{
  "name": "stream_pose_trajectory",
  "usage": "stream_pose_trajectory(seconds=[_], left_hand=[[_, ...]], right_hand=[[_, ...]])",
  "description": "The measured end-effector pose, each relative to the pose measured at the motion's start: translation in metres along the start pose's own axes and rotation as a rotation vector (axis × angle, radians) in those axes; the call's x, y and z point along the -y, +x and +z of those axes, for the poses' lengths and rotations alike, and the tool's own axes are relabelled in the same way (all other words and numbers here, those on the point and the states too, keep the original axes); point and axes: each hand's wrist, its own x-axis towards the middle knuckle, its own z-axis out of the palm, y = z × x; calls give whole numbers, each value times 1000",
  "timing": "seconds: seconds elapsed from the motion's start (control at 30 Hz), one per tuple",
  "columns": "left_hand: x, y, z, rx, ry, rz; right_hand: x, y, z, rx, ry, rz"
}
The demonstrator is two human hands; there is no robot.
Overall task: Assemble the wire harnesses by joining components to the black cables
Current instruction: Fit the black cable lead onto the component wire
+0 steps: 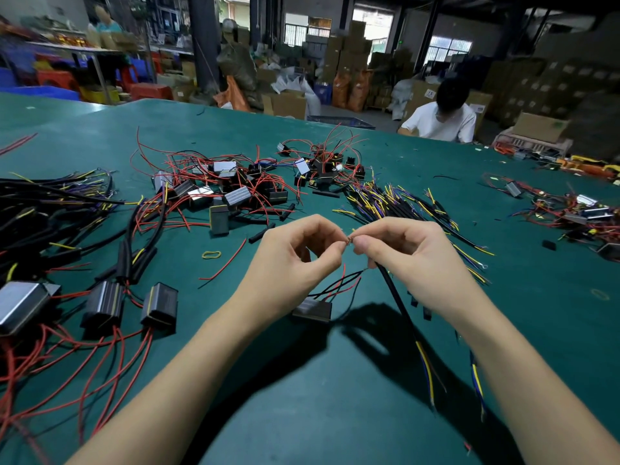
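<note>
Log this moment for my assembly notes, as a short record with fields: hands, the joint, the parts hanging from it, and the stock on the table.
left hand: left hand pinches bare copper strands
right hand: right hand pinches the same strands and holds the black cable
component: small black module hangs below the hands by red and black leads
table: green table
stock left: finished modules on cables
stock centre: loose module pile

green table strewn with wired modules and black cables.
</note>
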Motion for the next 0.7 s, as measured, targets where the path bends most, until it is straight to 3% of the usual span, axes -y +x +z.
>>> stream_pose_trajectory(seconds=[0.13,0.27,0.33,0.57,0.7], left_hand=[[1,-1,0,24,24,-32],[1,1,-2,81,-69,-184],[1,2,-2,80,-103,-221],[-1,-5,1,9,369,227],[-1,-4,-1,-8,615,360]], right_hand=[[-5,-1,-4,-10,-126,-61],[-8,-1,-3,-33,-550,-388],[-9,-1,-1,-47,-594,-454],[-8,-1,-1,-6,-352,-257],[-8,-1,1,2,-326,-220]])
